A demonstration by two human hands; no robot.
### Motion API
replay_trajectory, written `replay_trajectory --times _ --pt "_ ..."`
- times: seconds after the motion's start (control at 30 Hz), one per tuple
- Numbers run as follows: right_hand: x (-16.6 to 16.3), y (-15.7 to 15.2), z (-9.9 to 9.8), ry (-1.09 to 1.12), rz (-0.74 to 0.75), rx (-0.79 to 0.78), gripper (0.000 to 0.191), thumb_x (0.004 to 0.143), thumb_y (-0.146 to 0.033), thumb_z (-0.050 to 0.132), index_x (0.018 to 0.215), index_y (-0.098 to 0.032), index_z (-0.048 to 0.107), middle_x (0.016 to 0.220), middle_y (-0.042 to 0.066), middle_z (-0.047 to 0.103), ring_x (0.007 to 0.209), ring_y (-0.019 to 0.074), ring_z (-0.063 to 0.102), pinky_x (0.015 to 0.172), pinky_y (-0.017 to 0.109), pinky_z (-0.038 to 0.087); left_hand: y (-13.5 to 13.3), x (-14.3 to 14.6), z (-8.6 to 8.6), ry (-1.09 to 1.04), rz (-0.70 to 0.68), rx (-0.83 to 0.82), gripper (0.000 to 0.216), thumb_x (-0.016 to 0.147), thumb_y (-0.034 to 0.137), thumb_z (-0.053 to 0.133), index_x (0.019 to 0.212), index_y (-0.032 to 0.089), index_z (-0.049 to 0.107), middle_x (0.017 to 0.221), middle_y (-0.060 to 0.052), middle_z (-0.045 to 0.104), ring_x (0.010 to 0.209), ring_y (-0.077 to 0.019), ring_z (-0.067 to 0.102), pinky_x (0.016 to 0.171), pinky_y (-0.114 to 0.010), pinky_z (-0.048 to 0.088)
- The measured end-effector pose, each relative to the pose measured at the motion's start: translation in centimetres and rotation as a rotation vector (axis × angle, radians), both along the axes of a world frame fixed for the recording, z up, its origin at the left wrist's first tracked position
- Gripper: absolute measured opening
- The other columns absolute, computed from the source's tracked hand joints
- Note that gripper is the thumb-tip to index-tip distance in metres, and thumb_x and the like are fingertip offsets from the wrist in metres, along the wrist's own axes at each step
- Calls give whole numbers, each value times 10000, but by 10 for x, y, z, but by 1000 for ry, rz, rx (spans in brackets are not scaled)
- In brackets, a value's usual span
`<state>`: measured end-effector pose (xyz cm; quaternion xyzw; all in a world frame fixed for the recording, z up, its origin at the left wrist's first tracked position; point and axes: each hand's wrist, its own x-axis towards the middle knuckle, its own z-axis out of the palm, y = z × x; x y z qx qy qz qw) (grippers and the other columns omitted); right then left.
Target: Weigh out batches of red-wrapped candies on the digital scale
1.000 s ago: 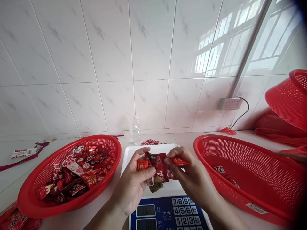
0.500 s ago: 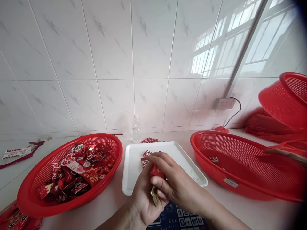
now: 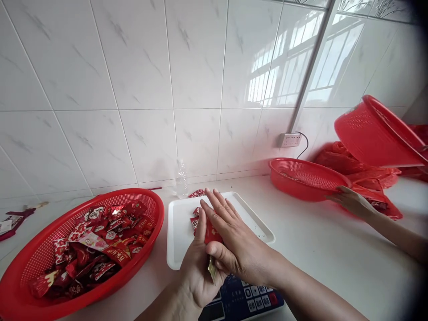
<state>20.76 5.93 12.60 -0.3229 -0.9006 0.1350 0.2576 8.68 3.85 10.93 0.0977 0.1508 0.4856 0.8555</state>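
My left hand [image 3: 195, 272] is palm up above the near edge of a white tray [image 3: 177, 227]. A red wrapped packet [image 3: 211, 232] and a gold one [image 3: 211, 270] are between my palms. My right hand [image 3: 236, 243] lies over them, fingers straight and close together, thumb against the packets. The palms hide most of what they hold. On the tray just beyond my fingers are a few small red-and-white packets [image 3: 194, 222]. The tray is over a weighing scale with a dark blue keypad [image 3: 230, 298].
At left stands a big red mesh basket [image 3: 13, 292] heaped with wrapped packets. A clear plastic bottle [image 3: 181, 180] is behind the tray. At right, a co-worker's hand [image 3: 352, 200] touches a shallow red basket [image 3: 307, 195]; another red basket [image 3: 371, 133] is tilted in the air above red bags [image 3: 329, 156].
My right fingers have straightened over the packets. The co-worker's hand and shallow basket have moved away toward the wall. The view has turned right.
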Motion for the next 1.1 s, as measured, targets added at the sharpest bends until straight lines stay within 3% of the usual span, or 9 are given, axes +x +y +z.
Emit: replay_trajectory --times 0.17,0.3,0.4,0.53,0.63,0.87,1.1 --pt "10 1 1 158 89 -174 696 920 -655 262 1506 -312 108 1588 -8 -6 1438 227 -57 1149 512 107 0 -7 7 102 86 -63 96 902 156 552 847 108 614 571 20 582 366 -32 523 279 -71 354" --pt "24 15 -8 259 -38 -218 647 917 -649 309 1488 -383 165 1593 -22 20 1444 231 2 1147 500 148 0 -28 26 96 222 26 243 939 133 407 769 106 579 706 -51 590 430 -31 501 269 -56 333" --pt "29 36 -22 119 -178 -247 777 842 -703 426 1489 -328 214 1593 43 3 1437 291 -51 1132 551 144 1 -48 40 46 371 132 324 967 175 309 786 125 573 770 -66 558 465 -31 482 282 -49 344" --pt "24 59 -41 -244 -138 -324 927 730 -712 589 1488 -319 229 1586 109 35 1416 378 -75 1087 655 88 -1 -62 50 44 430 186 348 974 197 271 808 128 569 800 -67 530 484 -34 465 297 -53 368" --pt "16 66 -47 -371 -90 -233 841 760 -670 592 1470 -350 274 1561 119 198 1417 402 71 1063 678 140 -5 -63 51 50 407 194 342 969 194 278 808 126 571 809 -68 520 487 -34 462 296 -55 365" --pt "9 71 -49 -311 -99 -16 493 875 -458 562 1328 -267 523 1313 118 534 1200 293 479 994 480 374 -9 -64 53 69 406 223 342 964 192 281 800 122 574 826 -75 515 484 -32 459 300 -61 369" --pt "12 84 -50 -195 -239 86 245 913 -365 532 1002 -182 667 922 96 689 861 235 616 742 347 473 -11 -65 54 85 412 239 329 962 171 282 803 124 567 812 -67 515 484 -37 463 299 -66 371"
